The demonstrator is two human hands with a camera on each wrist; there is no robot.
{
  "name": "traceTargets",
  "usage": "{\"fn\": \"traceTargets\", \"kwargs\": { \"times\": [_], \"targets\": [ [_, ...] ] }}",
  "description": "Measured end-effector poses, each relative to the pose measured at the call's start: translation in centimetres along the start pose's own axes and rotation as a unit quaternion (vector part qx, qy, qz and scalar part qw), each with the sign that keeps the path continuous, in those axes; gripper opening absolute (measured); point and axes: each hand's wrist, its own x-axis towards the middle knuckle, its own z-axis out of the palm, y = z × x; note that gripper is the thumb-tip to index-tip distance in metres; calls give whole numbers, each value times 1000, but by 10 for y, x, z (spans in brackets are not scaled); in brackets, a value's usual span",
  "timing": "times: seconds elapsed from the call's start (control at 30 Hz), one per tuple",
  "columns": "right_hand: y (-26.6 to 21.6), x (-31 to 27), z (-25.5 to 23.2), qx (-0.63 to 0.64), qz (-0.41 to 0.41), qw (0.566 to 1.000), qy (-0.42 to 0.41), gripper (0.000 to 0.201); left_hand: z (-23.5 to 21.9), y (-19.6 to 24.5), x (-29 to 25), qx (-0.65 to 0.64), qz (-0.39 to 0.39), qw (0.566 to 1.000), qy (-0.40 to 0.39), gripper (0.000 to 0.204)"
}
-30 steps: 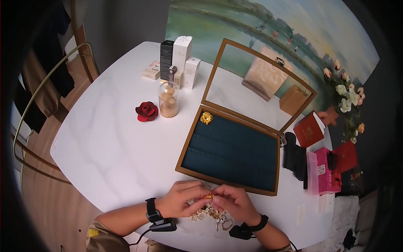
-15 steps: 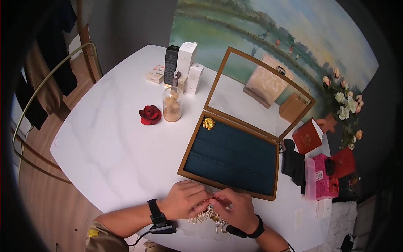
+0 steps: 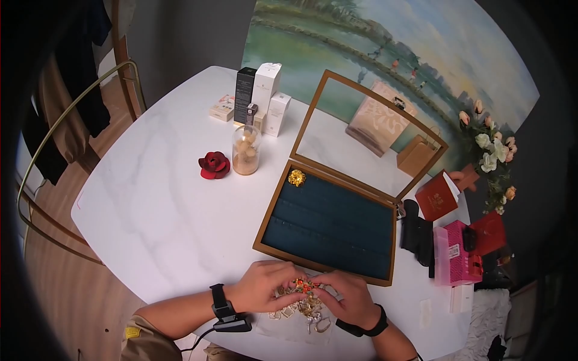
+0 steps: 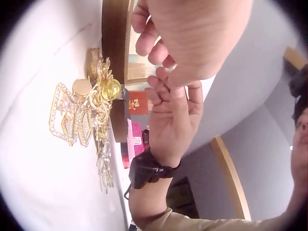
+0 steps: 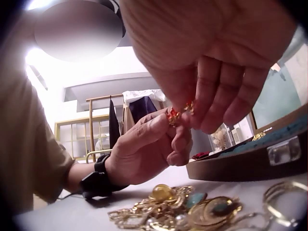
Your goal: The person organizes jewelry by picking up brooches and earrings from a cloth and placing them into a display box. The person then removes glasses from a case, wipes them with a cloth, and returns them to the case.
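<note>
Between my two hands is a small gold piece of jewelry with red, orange and green stones (image 3: 305, 285). My left hand (image 3: 262, 287) pinches its left side between thumb and fingers. On the other side, the thumb and fingertips of my right hand (image 3: 350, 297) pinch it too. The right wrist view shows red-and-gold parts of the jewelry (image 5: 173, 117) at both sets of fingertips; in the left wrist view the fingers hide it. Just below my hands lies a pile of gold and silver jewelry (image 5: 178, 207), with rhinestone-edged square pieces (image 4: 61, 118) and a yellow ball (image 4: 111, 88).
Beyond my hands stands a wooden display case (image 3: 325, 272), its glass lid raised, with a gold flower brooch (image 3: 297, 177) on the dark teal lining. A red fabric rose (image 3: 214, 165), a glass dome (image 3: 246, 150) and several boxes stand back left. A pink box (image 3: 460, 253) is at right.
My hands have shifted slightly at the fingertips, and the jewelry, mostly covered by fingers before, now shows more of its colored stones. The head view has tilted a little.
</note>
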Motion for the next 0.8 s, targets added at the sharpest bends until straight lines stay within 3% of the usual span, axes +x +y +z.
{"fn": "traceTargets", "kwargs": {
  "times": [0.17,0.8],
  "targets": [
    [-1,9,-6,-107,-96,989,-31,24,-1,0,0,59,15,998,-12,27],
    [-4,25,-12,-135,-84,983,-95,25,0,0,1,61,-2,998,-8,26]
  ]
}}
